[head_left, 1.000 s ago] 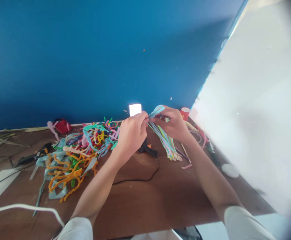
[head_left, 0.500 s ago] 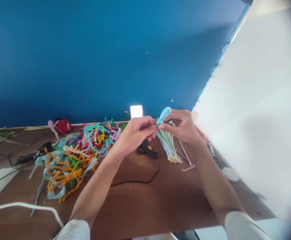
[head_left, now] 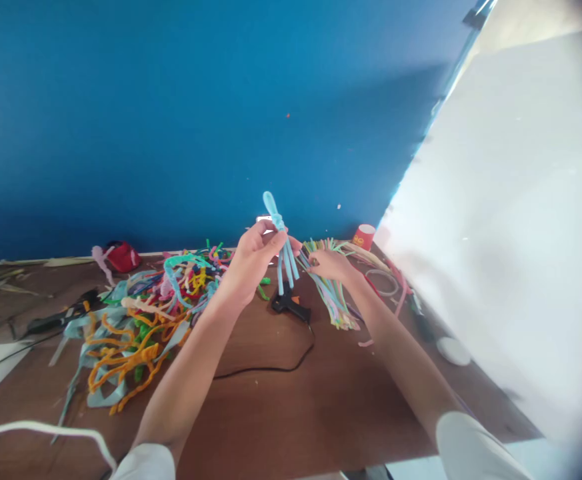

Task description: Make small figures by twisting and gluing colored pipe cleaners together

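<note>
My left hand is closed, pinching a light blue pipe cleaner piece between thumb and fingers. The piece stands nearly upright, with a narrow loop on top, a twisted knot below it and several straight strands hanging down. On the right, my right hand lies at the bundle of pastel pipe cleaners, its fingers curled in against the strands. Whatever those fingertips hold is too small to make out. Below the hanging strands rests a black glue gun, its cord trailing over the brown table.
A tangled heap of coloured pipe cleaners covers the left part of the table. A lit phone stands behind my left hand. A red cup, a roll of tape and a white disc lie to the right, near the white wall panel.
My right hand has let go of the blue piece and moved down to the pastel bundle. My left hand now holds the piece alone, slightly further left, with its strands in sight.
</note>
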Demonstrator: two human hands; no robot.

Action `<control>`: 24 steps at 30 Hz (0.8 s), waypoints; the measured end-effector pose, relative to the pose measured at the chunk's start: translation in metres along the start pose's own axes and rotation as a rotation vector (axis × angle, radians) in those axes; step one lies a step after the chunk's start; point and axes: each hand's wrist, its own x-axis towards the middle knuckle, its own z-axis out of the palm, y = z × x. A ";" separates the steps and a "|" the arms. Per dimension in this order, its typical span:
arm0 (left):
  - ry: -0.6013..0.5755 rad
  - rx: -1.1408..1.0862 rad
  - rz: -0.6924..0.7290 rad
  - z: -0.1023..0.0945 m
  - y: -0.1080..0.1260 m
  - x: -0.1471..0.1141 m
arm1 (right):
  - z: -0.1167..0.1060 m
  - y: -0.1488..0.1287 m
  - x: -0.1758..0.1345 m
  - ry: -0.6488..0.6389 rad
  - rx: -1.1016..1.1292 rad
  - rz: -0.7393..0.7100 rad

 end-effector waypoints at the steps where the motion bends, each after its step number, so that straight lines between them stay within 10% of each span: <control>1: 0.007 -0.005 -0.006 0.000 0.001 0.000 | 0.007 0.003 0.004 -0.045 -0.036 0.050; 10: -0.069 -0.007 -0.033 -0.003 0.007 -0.005 | 0.027 0.001 0.011 -0.158 -0.162 0.218; 24: 0.058 0.063 0.017 -0.013 0.011 0.001 | 0.006 0.002 0.003 0.074 -0.014 0.099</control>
